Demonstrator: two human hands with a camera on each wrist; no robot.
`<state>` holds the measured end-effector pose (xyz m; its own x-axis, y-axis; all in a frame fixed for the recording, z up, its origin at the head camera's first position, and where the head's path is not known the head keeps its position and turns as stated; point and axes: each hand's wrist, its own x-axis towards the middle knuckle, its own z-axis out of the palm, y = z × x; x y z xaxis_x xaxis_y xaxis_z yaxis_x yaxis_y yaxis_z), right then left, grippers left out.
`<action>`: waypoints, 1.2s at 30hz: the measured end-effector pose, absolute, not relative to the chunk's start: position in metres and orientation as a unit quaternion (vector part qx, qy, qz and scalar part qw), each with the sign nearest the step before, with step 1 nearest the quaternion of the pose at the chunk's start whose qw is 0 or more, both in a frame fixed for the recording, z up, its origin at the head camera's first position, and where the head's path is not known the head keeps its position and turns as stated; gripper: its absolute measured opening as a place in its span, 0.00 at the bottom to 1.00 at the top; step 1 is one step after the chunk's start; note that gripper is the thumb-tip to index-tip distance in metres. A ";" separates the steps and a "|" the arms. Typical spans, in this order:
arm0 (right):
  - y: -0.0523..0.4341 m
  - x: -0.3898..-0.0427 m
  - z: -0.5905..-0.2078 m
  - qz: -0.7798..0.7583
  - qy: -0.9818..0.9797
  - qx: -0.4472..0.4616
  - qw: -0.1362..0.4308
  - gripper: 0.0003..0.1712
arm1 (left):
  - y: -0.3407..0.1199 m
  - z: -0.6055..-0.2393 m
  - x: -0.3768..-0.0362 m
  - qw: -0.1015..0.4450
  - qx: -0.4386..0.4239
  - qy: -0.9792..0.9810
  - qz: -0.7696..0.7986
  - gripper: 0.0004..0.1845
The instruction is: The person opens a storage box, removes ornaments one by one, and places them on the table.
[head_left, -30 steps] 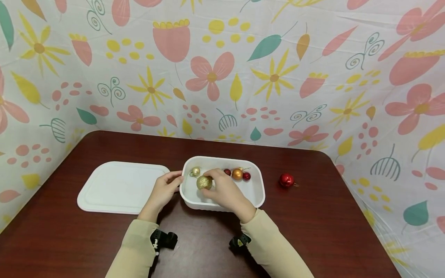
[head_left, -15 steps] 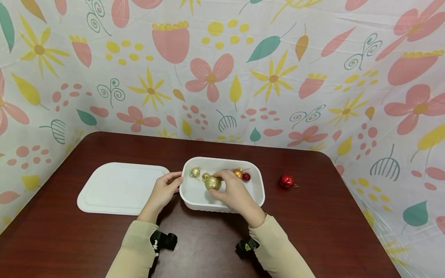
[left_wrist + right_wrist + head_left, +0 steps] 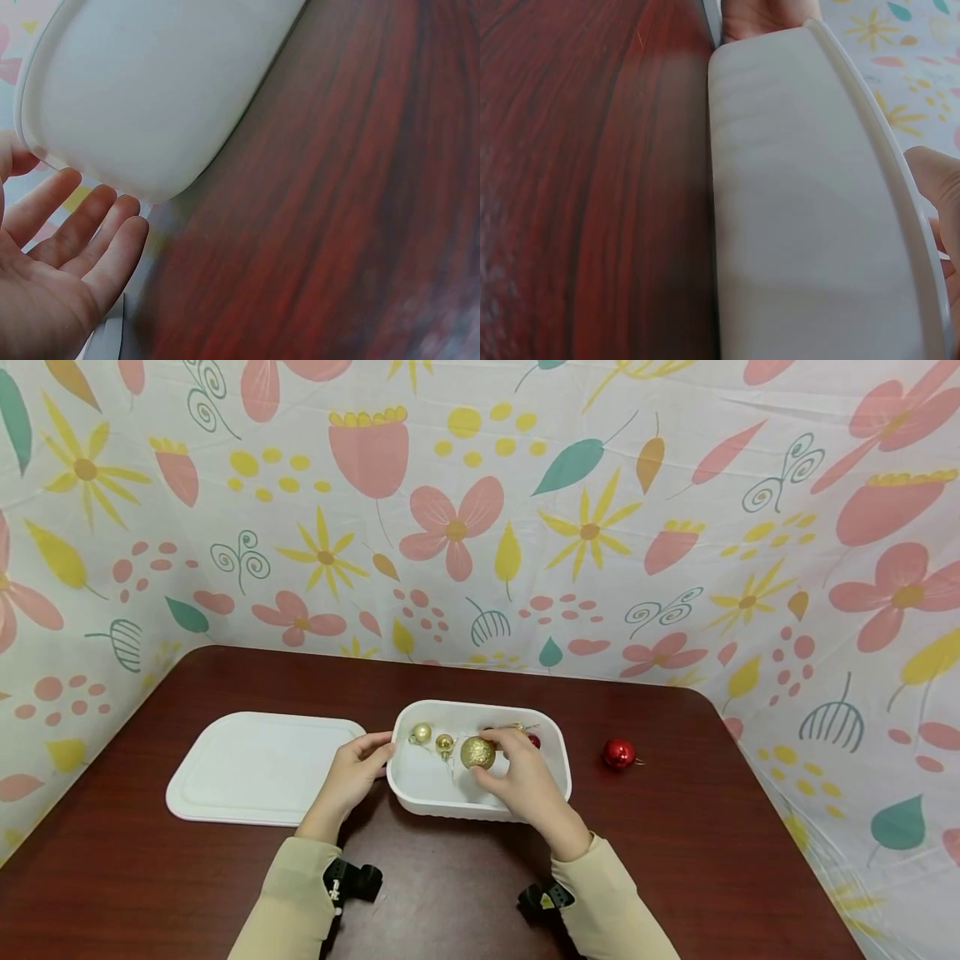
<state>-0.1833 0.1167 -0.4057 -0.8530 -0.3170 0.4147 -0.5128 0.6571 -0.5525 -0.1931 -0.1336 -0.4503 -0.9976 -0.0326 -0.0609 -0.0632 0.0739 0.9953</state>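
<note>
In the head view, my right hand pinches a glittery gold Christmas ball between thumb and fingers, inside a white plastic box. My left hand steadies the box's left end. In the left wrist view its fingers are spread and nearly straight, tips against the end wall, thumb at the rim. Left of the held ball lie a pale gold ball and a small shiny gold ball. Red and gold balls at the box's right are mostly hidden behind my right hand.
A white lid lies flat on the dark wooden table, left of the box. Right of the box rests a shiny red ball. A flower-printed cloth hangs behind the table.
My right hand has carried the glittery gold ball to the right within the box, uncovering the small shiny gold ball and covering more of the right-side balls. My left hand stays put.
</note>
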 end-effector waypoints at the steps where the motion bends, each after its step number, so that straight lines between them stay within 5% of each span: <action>1: 0.118 -0.183 -0.406 0.348 -0.898 0.228 0.143 0.26 | -0.133 -0.450 -0.193 0.011 -0.032 0.733 0.679 0.19; 9: 0.121 -0.182 -0.406 0.353 -0.898 0.222 0.141 0.26 | -0.136 -0.452 -0.192 -0.021 0.003 0.735 0.678 0.20; 36: 0.143 -0.185 -0.394 0.369 -0.892 0.177 0.193 0.24 | -0.134 -0.450 -0.194 0.016 -0.030 0.746 0.665 0.18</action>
<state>-0.1849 0.1432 -0.3942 -0.8630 -0.1736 0.4745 -0.4579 0.6657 -0.5893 -0.1936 -0.1344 -0.4496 -0.9976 -0.0238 -0.0642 -0.0666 0.1147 0.9912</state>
